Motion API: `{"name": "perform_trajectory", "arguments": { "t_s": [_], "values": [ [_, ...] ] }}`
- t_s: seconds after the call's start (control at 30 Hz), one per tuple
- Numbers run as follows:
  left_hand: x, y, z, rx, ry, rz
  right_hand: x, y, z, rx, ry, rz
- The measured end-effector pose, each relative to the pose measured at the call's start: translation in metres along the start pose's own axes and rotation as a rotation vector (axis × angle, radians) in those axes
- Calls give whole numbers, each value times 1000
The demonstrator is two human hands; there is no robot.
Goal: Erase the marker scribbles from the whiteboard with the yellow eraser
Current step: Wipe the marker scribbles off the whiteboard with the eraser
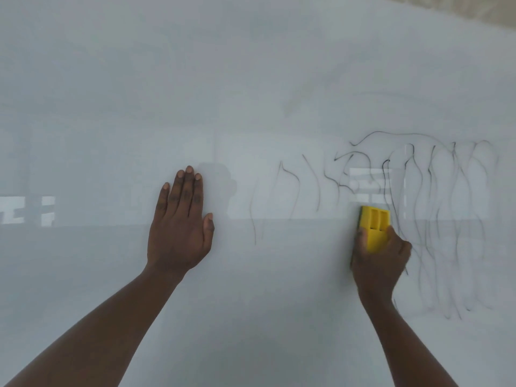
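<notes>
A glossy whiteboard [251,79] fills nearly the whole head view. Thin black marker scribbles [446,219] run in tall wavy loops across its right part, with fainter strokes [290,191] toward the middle. My right hand [382,261] grips the yellow eraser [374,224] and presses it flat against the board at the left edge of the dense loops. The eraser's lower half is hidden in my fingers. My left hand [181,224] lies flat on the board, fingers together, left of all the strokes, holding nothing.
Window reflections [371,185] glare on the board near the eraser and at the far left [25,210]. The board's top edge and a beige wall [474,9] show at the upper right corner.
</notes>
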State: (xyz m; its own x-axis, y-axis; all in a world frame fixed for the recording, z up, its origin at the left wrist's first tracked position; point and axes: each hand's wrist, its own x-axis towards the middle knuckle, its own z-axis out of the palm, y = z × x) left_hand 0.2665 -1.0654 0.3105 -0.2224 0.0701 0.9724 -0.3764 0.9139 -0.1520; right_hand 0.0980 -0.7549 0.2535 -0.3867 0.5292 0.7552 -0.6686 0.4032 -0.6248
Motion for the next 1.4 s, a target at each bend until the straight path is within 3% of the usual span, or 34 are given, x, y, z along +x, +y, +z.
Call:
{"name": "perform_trajectory", "arguments": {
  "t_s": [0.13,0.27,0.4,0.57,0.7,0.87,1.07,1.4],
  "values": [
    [-1,1,1,-6,4,2,23,21,-10,41,68,216],
    [-1,1,0,-8,7,2,26,-5,4,126,119,218],
    [0,1,0,-8,5,2,9,-64,31,158,23,-1],
    [1,0,-3,-49,11,2,-74,-127,63,200,-118,-430],
    [1,-1,-9,-140,41,-2,-117,-119,63,123,-145,-724],
    [8,2,-13,-149,103,-29,-102,-123,63,62,-147,-884],
    [39,34,-14,-158,113,29,-11,-150,67,34,-62,-732],
    [114,143,-3,-169,51,25,144,-65,34,9,-11,-508]
  ]
}}
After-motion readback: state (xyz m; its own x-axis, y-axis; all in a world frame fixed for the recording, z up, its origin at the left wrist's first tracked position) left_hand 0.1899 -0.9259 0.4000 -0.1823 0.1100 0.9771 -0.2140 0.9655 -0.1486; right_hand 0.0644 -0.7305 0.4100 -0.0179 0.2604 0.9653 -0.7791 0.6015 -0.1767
